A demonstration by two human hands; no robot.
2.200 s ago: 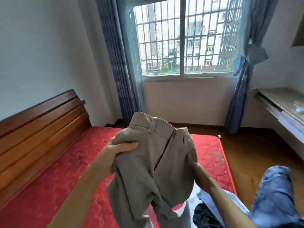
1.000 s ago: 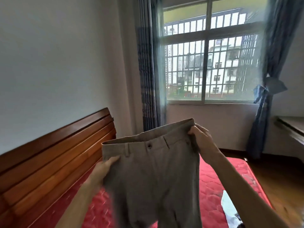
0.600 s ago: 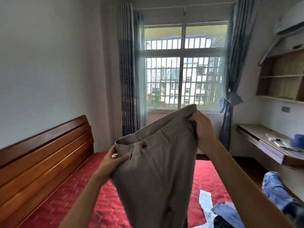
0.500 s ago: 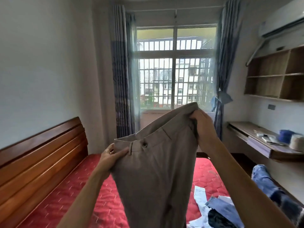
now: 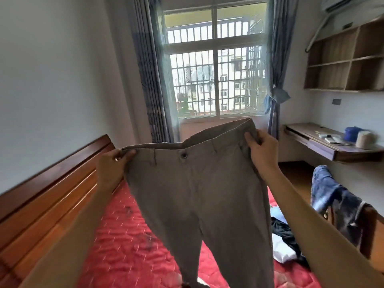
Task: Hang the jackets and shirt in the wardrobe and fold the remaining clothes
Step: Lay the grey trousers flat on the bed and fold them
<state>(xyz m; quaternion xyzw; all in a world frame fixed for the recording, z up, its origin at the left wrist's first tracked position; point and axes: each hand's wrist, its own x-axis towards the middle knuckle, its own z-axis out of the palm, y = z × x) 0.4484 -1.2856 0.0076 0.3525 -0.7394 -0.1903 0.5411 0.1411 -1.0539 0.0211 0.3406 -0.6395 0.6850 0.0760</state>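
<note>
While grey trousers [image 5: 197, 194] hang full length above red mattress [image 5: 124, 252], left hand [image 5: 111, 166] and right hand [image 5: 260, 151] pinch opposite waistband [image 5: 166, 151] ends, held wide apart. Level both ends, align leg seams, lower flat onto mattress middle, then fold.

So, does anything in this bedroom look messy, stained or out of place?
Yes. The bare red mattress has dark smudges near its middle, like stains. A loose heap of clothes sits crumpled at its right edge, and a denim garment is slung over a chair. The grey trousers look fine.
</note>
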